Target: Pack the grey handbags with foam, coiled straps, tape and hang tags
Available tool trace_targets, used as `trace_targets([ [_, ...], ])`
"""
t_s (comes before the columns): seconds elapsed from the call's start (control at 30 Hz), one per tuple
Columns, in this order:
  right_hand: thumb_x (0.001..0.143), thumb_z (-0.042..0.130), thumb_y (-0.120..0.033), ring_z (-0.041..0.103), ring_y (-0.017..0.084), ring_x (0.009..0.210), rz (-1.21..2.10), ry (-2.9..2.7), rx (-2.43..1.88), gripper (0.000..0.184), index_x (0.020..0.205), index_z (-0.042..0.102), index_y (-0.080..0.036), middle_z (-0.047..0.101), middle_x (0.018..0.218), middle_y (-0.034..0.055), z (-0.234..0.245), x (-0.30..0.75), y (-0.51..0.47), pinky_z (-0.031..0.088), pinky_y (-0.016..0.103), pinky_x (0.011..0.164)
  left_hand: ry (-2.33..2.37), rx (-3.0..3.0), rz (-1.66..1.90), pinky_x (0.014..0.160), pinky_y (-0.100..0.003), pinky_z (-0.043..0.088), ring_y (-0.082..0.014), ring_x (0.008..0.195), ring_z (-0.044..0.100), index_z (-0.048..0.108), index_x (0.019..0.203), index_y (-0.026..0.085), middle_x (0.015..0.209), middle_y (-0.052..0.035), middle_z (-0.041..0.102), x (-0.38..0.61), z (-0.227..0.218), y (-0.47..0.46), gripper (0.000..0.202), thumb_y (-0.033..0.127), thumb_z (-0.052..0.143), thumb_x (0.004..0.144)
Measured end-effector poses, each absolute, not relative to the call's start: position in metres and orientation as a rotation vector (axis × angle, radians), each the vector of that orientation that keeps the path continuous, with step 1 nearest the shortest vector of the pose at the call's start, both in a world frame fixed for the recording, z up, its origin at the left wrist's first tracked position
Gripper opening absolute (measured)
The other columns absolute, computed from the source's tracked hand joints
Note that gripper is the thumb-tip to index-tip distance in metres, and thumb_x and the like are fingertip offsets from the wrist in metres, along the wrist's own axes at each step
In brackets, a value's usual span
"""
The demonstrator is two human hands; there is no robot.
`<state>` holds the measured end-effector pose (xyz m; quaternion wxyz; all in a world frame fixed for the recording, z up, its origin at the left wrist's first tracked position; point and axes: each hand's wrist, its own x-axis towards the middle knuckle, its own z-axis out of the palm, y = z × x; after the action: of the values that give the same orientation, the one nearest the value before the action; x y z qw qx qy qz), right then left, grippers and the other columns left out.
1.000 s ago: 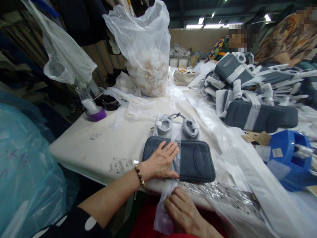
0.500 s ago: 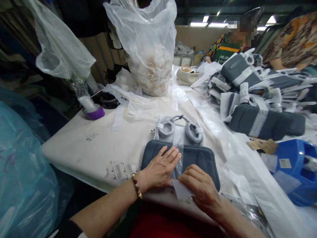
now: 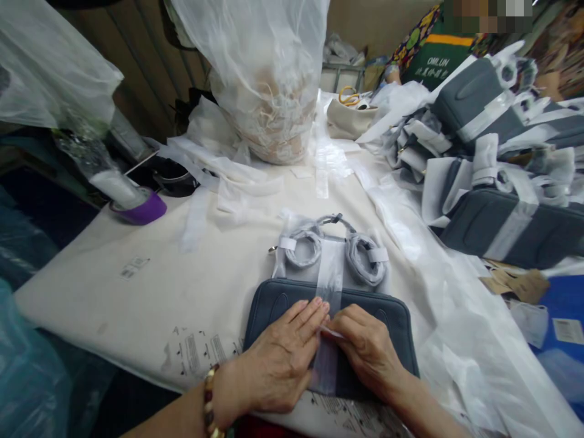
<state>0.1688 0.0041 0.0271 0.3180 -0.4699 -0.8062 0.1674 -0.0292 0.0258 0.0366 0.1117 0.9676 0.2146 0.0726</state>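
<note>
A dark blue-grey bag [image 3: 274, 304] lies flat near the front edge of the table. A translucent white strip [image 3: 329, 267] runs over its middle, front to back. My left hand [image 3: 278, 356], with a beaded bracelet at the wrist, rests flat on the bag, fingers stretched along the strip. Beside it, my right hand [image 3: 365, 337] is closed, pinching a loose end of the strip between thumb and fingers. Behind the bag lie a wrapped coil [image 3: 303, 261] and a second wrapped coil [image 3: 371, 277], with a thin dark handle between them.
Similar bags [image 3: 515, 225] are piled at the right, above a blue container [image 3: 566, 322]. A large plastic sack [image 3: 278, 128] stands at the back. A purple tape roll [image 3: 143, 210] sits at the left edge. Across the table is a person in a green apron [image 3: 438, 61].
My right hand has brought the strip's end from the bag's front edge up onto its top, close to my left fingers. The view has tilted down and moved closer.
</note>
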Motion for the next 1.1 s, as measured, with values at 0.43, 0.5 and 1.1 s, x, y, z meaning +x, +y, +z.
trace_targets([
  [0.43,0.088,0.044,-0.007,0.042,0.014,0.06,0.296,-2.048,-1.328,0.025,0.067,0.053,-0.017,0.049,0.061,0.0016,0.011,0.162,0.004,0.033,0.026,0.056,0.575,2.677,0.735,0.085,-0.036,0.052,-0.0217,0.096,0.059,0.059,0.099,0.006,0.09,-0.0131,0.065,-0.025,0.039,0.025,0.021,0.012,0.047,0.083],
  [0.5,0.088,0.044,-0.007,0.043,0.014,0.06,0.279,-2.047,-1.338,0.025,0.066,0.052,-0.017,0.049,0.061,0.0016,0.01,0.162,0.003,0.034,0.025,0.056,0.579,2.807,0.685,0.087,-0.036,0.051,-0.0221,0.101,0.057,0.058,0.105,0.005,0.096,-0.0127,0.066,-0.022,0.034,0.021,0.024,0.013,0.047,0.085],
  [1.1,0.08,0.062,-0.043,0.056,0.021,0.077,-0.501,-1.219,-1.917,0.033,0.098,0.06,-0.016,0.059,0.086,0.0075,0.071,0.284,-0.086,0.045,0.036,0.074,0.641,3.021,0.789,0.092,-0.03,0.043,-0.0203,0.113,0.054,0.061,0.108,0.009,0.117,-0.01,0.065,-0.018,0.029,0.018,0.028,0.014,0.042,0.088],
])
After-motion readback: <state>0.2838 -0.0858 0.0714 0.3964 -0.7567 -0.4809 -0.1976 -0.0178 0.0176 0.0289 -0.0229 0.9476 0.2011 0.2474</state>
